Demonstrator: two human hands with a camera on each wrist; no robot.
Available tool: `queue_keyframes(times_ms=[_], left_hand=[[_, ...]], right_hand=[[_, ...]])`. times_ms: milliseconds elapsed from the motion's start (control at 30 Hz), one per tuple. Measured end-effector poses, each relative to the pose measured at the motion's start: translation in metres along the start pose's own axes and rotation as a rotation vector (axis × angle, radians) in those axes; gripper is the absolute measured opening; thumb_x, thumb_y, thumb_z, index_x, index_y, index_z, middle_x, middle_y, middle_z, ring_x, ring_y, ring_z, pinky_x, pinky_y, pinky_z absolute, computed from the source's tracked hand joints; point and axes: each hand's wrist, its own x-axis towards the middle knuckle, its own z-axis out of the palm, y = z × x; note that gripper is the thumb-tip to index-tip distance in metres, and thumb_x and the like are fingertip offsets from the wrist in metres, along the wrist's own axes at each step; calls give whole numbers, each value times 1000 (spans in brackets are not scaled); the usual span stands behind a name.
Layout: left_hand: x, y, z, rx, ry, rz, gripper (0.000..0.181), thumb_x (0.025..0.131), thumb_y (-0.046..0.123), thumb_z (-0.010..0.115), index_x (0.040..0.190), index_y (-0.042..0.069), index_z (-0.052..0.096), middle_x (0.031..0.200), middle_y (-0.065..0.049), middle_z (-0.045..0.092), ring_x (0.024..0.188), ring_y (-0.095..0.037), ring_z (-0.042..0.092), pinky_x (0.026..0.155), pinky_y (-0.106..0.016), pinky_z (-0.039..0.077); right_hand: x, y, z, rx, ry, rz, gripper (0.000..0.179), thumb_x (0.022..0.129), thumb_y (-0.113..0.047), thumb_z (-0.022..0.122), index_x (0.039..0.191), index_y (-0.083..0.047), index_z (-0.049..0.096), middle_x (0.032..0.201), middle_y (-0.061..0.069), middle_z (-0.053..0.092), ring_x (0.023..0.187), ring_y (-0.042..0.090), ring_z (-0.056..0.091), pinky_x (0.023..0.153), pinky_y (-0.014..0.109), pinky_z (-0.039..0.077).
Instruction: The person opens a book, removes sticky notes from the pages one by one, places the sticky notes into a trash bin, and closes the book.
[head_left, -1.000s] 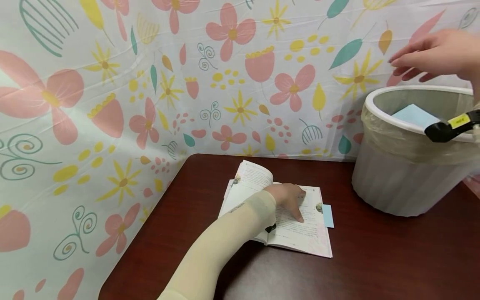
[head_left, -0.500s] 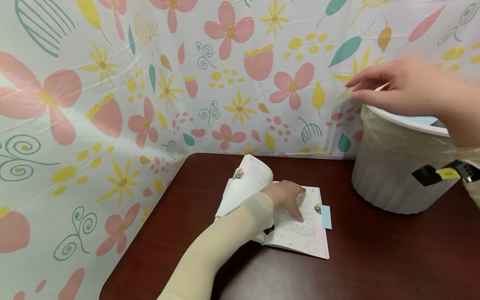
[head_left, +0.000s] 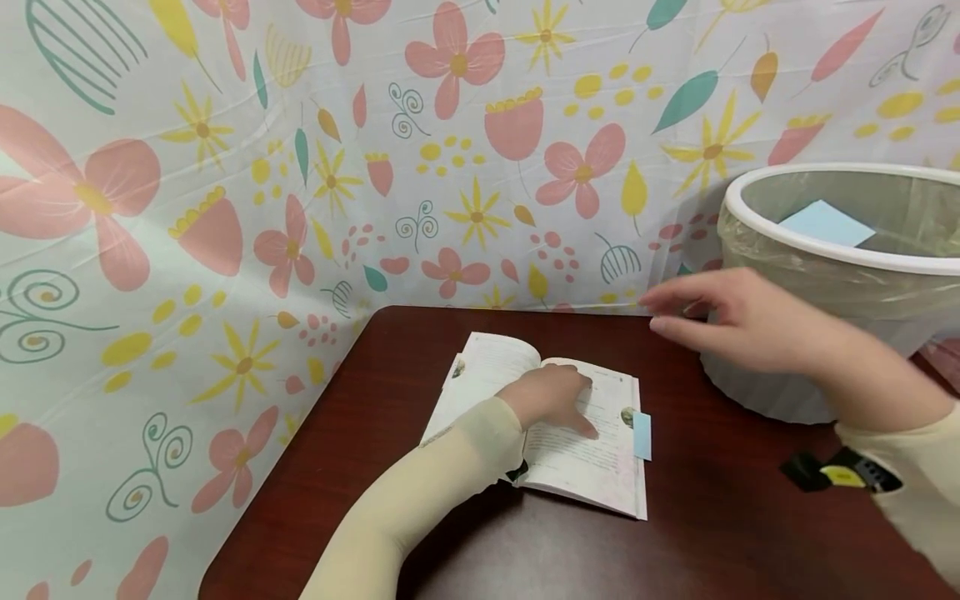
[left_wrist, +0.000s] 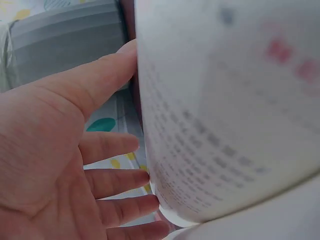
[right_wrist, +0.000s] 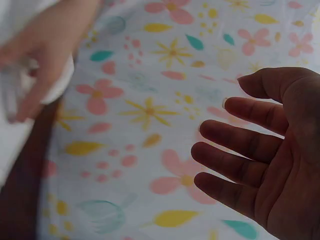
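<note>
An open book with printed pages lies on the dark red-brown table. My left hand rests on its right-hand page, fingers spread and thumb apart. In the left wrist view, the thumb and fingertips of that hand are at the edge of a curved page. A light blue sticky note juts from the book's right edge. My right hand is in the air, in front of the bin and right of the book. Nothing is in it, and the right wrist view shows its fingers loosely extended.
A grey waste bin with a white rim and a clear liner stands at the right. Inside it is a light blue paper. Behind the table hangs a flower-patterned cloth.
My right hand has come down and left from above the bin towards the book. The raised left page has dropped flatter. My left hand has shifted slightly left on the page.
</note>
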Motion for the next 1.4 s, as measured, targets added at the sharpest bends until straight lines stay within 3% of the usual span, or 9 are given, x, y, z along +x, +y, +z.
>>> queue_keyframes(times_ms=[300, 433, 567, 733, 867, 967, 1067, 1167, 1400], left_hand=[[-24, -8, -1, -74, -30, -32, 84, 84, 69, 72, 155, 31, 47, 163, 5, 44, 149, -16, 45, 118, -38, 42], [-37, -14, 3, -84, -38, -11, 86, 86, 68, 71, 157, 29, 45, 164, 4, 42, 151, -15, 42, 121, -36, 39], [-50, -19, 9, -126, -46, 12, 87, 87, 67, 71, 158, 26, 43, 166, 2, 39, 153, -15, 38, 122, -34, 36], [-62, -24, 14, -181, -35, 46, 89, 87, 66, 72, 159, 24, 41, 166, 0, 39, 154, -15, 36, 125, -38, 33], [-68, -25, 17, -206, -23, 73, 90, 86, 64, 74, 159, 23, 41, 166, -1, 39, 156, -13, 33, 127, -48, 28], [-67, -26, 17, -229, -18, 93, 90, 86, 62, 74, 159, 22, 41, 167, -3, 38, 156, -13, 32, 128, -48, 27], [-65, -28, 17, -260, -20, 99, 90, 87, 61, 74, 160, 22, 39, 168, -4, 35, 155, -16, 34, 126, -41, 30], [-63, -29, 17, -291, -26, 99, 90, 87, 61, 74, 160, 23, 39, 169, -5, 31, 155, -20, 35, 125, -36, 33], [-54, -27, 20, -343, -26, 133, 87, 89, 63, 71, 161, 26, 38, 171, -2, 28, 158, -17, 27, 129, -43, 23]], right_hand=[[-39, 16, 86, 253, -186, 155, 21, 99, -22, 70, 119, -21, 75, 108, -9, 76, 83, -2, 65, 71, 22, 55], [-56, 24, 114, 261, -217, 256, 27, 100, -27, 69, 123, -14, 74, 115, 1, 77, 97, 1, 68, 77, 24, 58], [-67, 27, 133, 276, -246, 350, 34, 100, -31, 68, 129, -12, 71, 124, 9, 75, 106, 17, 73, 81, 31, 60], [-73, 29, 143, 325, -279, 417, 39, 102, -30, 65, 137, -12, 66, 137, 15, 68, 114, 25, 70, 83, 33, 58], [-76, 33, 147, 355, -277, 434, 43, 104, -26, 61, 143, -8, 60, 144, 18, 61, 128, 35, 62, 95, 47, 58], [-77, 35, 149, 435, -289, 454, 47, 105, -25, 58, 148, -5, 54, 151, 23, 54, 138, 44, 54, 99, 53, 56], [-77, 37, 150, 554, -307, 501, 52, 106, -28, 57, 152, -4, 48, 156, 27, 46, 142, 46, 48, 95, 48, 59], [-78, 40, 150, 653, -303, 554, 55, 106, -28, 57, 154, -4, 44, 158, 28, 43, 140, 45, 50, 92, 46, 61], [-84, 54, 148, 793, -267, 635, 60, 108, -32, 53, 157, -3, 36, 156, 30, 43, 136, 42, 54, 97, 48, 59]])
